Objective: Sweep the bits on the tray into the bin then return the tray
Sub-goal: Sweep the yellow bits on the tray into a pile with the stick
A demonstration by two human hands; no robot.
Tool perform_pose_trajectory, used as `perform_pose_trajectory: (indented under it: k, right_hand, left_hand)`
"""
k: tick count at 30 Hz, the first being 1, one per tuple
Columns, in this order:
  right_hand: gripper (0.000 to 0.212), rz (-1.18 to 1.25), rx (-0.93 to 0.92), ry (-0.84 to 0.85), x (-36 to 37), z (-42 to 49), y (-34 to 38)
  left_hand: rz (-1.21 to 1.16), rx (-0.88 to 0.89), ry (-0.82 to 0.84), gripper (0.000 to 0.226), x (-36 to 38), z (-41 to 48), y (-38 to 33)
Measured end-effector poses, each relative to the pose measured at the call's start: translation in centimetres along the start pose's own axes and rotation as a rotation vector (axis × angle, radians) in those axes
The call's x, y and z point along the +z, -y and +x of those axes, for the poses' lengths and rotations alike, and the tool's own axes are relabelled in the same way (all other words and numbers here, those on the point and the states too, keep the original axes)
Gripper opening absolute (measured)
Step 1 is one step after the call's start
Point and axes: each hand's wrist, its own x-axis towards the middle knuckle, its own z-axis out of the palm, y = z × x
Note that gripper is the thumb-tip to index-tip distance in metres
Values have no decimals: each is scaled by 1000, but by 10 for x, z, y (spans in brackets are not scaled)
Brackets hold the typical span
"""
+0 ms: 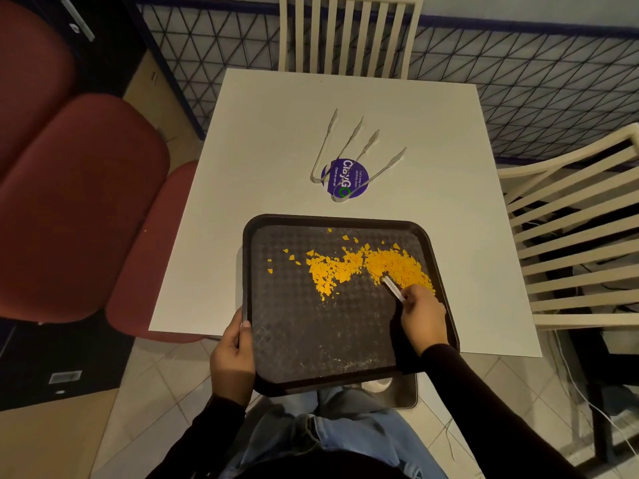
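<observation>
A dark tray [304, 340] lies on the white table [276, 133], its near end sticking out past the table's front edge. Yellow bits [359, 267] are heaped across its far half, with a few stray ones to the left. My left hand [231, 357] grips the tray's left rim near the front corner. My right hand [423, 316] holds a small white stick-like tool [392, 288] whose tip touches the heap. Under the tray's near right corner peeks a grey bin [397, 392], mostly hidden.
Two pairs of clear tongs [345, 157] lie on a purple round sticker [345, 178] at the table's middle. Cream slatted chairs stand at the far side [349, 32] and the right [570, 236]. Red padded seats [86, 202] line the left. My knees are below the tray.
</observation>
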Motion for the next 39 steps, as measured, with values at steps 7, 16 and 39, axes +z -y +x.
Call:
perform_pose_trajectory:
  k: [7,16,39]
  right_hand:
    - [13,14,-386,264,32,-63,35]
    - [9,73,-431,211,52,-46,78]
    - [6,107,41,-16,10,37,27]
  left_hand:
    - [-25,10,0,34,4,-5,-10]
    - [29,4,-9,39,3,-3,-5]
    - [60,27,-24,39,3,-5,0]
